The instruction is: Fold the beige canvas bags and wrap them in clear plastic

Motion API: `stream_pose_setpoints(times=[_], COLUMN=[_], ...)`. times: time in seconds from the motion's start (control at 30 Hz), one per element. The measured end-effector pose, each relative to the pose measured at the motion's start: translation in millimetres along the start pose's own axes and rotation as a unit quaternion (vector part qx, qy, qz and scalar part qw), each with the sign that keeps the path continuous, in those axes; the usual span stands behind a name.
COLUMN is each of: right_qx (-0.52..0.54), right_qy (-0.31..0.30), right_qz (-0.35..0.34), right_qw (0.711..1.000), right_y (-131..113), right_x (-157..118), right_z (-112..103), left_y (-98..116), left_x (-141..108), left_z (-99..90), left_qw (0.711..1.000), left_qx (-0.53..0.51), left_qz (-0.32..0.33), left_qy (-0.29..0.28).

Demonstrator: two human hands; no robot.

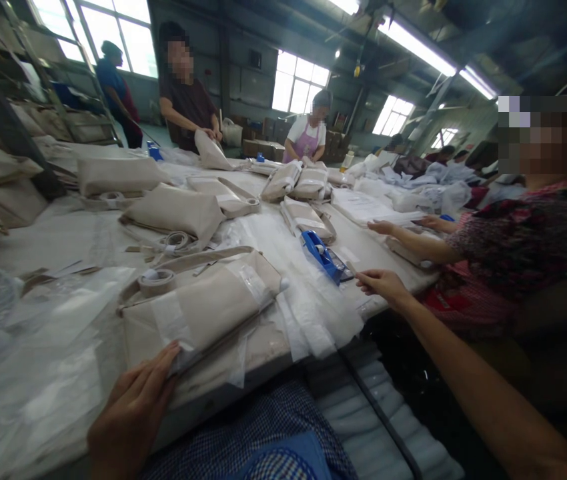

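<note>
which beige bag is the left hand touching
The beige bag nearest the camera: the left hand touches its near edge, while the other bags lie farther back.

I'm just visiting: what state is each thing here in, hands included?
Near bag: lying down, shiny strips across it
Strap on it: rolled up
Dispenser: set down, near the right hand
Clear plastic: loose, overlapping
Left fingers: against the near bag's edge
Right fingers: pinched together; whatever they hold is too small to tell
Ceiling light: lit
</note>
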State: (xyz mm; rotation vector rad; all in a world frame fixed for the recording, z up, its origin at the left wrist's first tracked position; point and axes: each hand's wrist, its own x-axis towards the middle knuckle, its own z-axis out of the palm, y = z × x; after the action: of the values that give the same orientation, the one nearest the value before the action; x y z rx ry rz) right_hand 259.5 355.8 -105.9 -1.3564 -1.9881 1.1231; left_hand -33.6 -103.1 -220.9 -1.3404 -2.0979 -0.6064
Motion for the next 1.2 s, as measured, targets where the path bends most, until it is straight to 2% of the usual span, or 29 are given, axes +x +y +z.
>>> stream_pose_setpoints(times=[0.1,0.13,0.17,0.2,0.27,0.3,0.33,0.5,0.7,0.8,0.9,0.97,1.03,1.1,1.2], right_qx=[-0.08,-0.136,-0.22,-0.329,-0.533,-0.598,-0.63,-0.659,-0.602,-0.578,-0.576,-0.6,-0.631,-0.644,-0.606], right_qy=[0.018,0.027,0.034,0.041,0.046,0.045,0.042,0.028,0.092,0.084,0.07,0.075,0.088,0.097,0.104], right_qz=[-0.046,-0.079,-0.124,-0.175,-0.263,-0.289,-0.303,-0.388,-0.503,-0.558,-0.562,-0.515,-0.435,-0.345,-0.23], right_qw=[0.996,0.987,0.967,0.927,0.803,0.747,0.714,0.643,0.614,0.589,0.589,0.607,0.636,0.676,0.755], right_y=[-17,-24,-32,-41,-57,-64,-69,-79,-91,-105,-115,-119,-122,-121,-113], right_x=[1,1,0,-1,-2,-2,-2,4,17,18,12,4,-5,-15,-26], right_z=[-3,-4,-4,-3,0,3,6,13,1,0,6,11,13,12,6], left_y=[-1,-2,-3,-4,-4,-3,-3,2,3,4,6,6,7,7,7], left_x=[-1,-2,-2,-3,-3,-3,-3,-3,0,0,-1,-1,-1,-1,-1], left_z=[0.1,0.5,1.0,1.6,2.3,2.4,2.3,0.1,-0.6,-0.3,0.3,0.5,0.4,0.0,-0.5], left_qw=[1.0,1.0,1.0,1.0,1.0,1.0,1.0,1.0,1.0,1.0,1.0,1.0,1.0,1.0,1.0], left_qx=[-0.003,-0.004,-0.004,-0.004,-0.002,0.0,0.001,0.008,0.013,0.016,0.018,0.019,0.018,0.015,0.006], left_qz=[-0.003,0.002,0.007,0.011,0.013,0.01,0.008,-0.006,0.001,-0.001,-0.005,-0.009,-0.013,-0.012,-0.015], left_qy=[-0.006,-0.007,-0.007,-0.007,-0.006,-0.005,-0.004,-0.002,0.006,0.011,0.016,0.012,0.008,0.007,0.01])
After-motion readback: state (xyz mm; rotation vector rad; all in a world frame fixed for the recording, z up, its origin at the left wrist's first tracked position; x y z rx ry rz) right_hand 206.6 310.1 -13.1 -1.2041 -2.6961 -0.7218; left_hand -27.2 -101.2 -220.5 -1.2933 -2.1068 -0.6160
